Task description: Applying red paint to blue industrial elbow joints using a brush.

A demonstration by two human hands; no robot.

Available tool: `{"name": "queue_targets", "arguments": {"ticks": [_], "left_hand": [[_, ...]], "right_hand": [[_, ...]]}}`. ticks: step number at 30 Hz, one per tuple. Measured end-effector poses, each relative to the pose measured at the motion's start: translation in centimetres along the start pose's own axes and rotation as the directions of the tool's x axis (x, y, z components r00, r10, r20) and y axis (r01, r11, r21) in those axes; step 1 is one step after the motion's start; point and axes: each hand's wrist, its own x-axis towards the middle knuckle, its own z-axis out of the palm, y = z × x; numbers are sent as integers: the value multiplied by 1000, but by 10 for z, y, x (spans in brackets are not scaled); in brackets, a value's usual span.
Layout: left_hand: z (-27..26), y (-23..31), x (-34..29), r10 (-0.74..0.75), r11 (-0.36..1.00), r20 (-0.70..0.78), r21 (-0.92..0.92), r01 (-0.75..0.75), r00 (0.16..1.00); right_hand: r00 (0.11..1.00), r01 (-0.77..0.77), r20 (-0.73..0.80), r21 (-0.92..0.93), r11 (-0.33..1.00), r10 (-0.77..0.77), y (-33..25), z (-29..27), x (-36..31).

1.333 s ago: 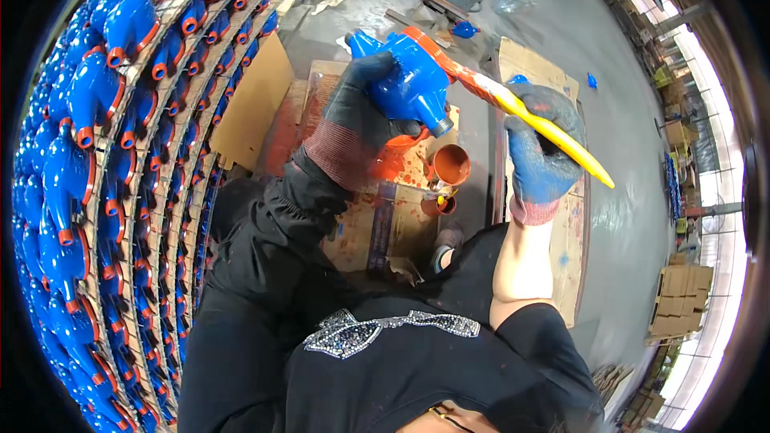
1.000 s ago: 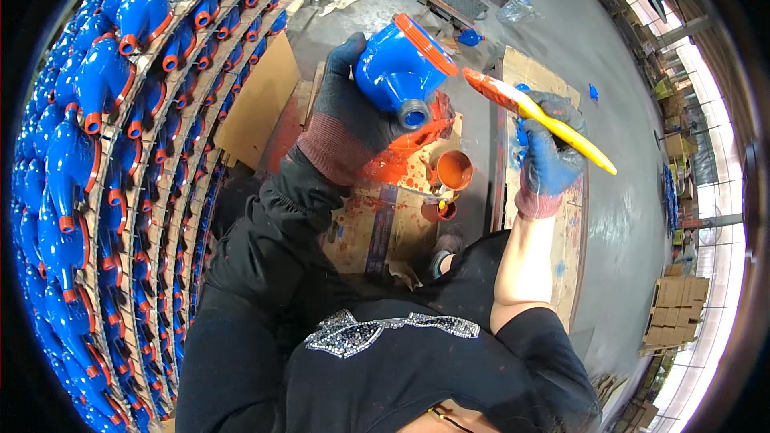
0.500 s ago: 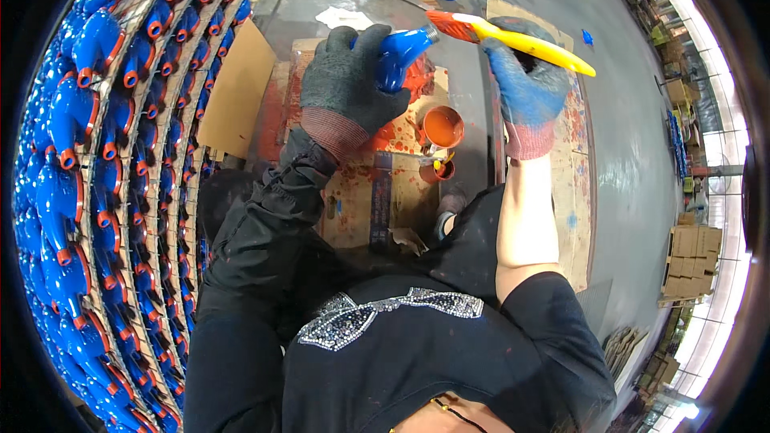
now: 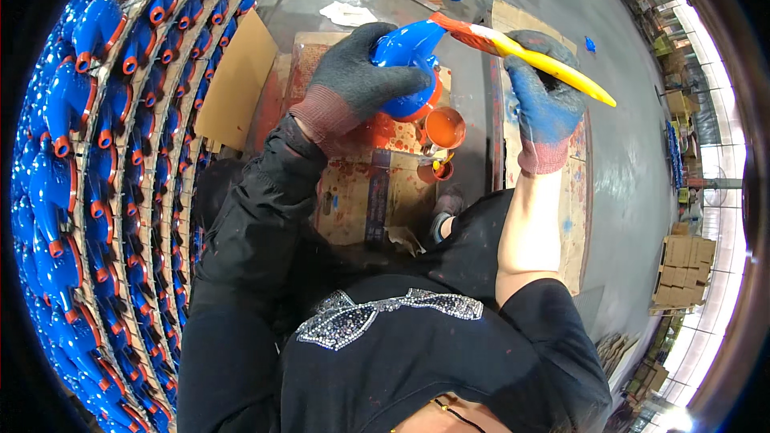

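Note:
My left hand (image 4: 353, 72), in a dark grey glove, is closed around a glossy blue casting (image 4: 411, 42) with a tapering spout and a red lower rim. The spout points up and to the right. In my blue-stained glove, my right hand (image 4: 547, 108) grips a paintbrush (image 4: 553, 69) by its yellow handle. Its red-coated bristles meet the spout's tip. Below the casting stands a pot of orange-red paint (image 4: 443, 128), partly covered by the casting's edge. A smaller pot (image 4: 434, 174) with something yellow in it sits nearer to me.
Racks of similar blue castings (image 4: 68, 104) with red rims rise close on my left. A cardboard sheet (image 4: 237, 84) leans beside them. Paint-spattered cardboard (image 4: 345, 208) lies under the pots, and another long board (image 4: 573, 216) is on the right. Stacked cartons (image 4: 683, 271) stand far right.
My left hand has turned the casting, so its red rim now shows below. The brush has come down slightly to the right, and its bristles now touch the spout's end.

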Motion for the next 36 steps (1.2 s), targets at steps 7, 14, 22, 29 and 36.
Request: {"name": "queue_targets", "arguments": {"ticks": [7, 14, 22, 29, 36], "left_hand": [[-1, 31, -20, -102, 571, 322, -756, 320, 941], [10, 15, -27, -61, 508, 273, -820, 265, 960], [0, 5, -16, 4, 321, 146, -937, 137, 989], [-34, 41, -17, 90, 428, 21, -903, -20, 996], [-45, 39, -18, 52, 246, 103, -965, 87, 993]], "right_hand": [[991, -103, -24, 509, 854, 134, 23, 0, 4], [961, -227, 193, 960, 162, 199, 57, 34, -2], [853, -400, 124, 778, 484, 507, 86, 64, -1], [757, -449, 430, -203, 870, 491, 100, 84, -15], [590, 47, 690, -549, 835, 420, 136, 103, -28]]}}
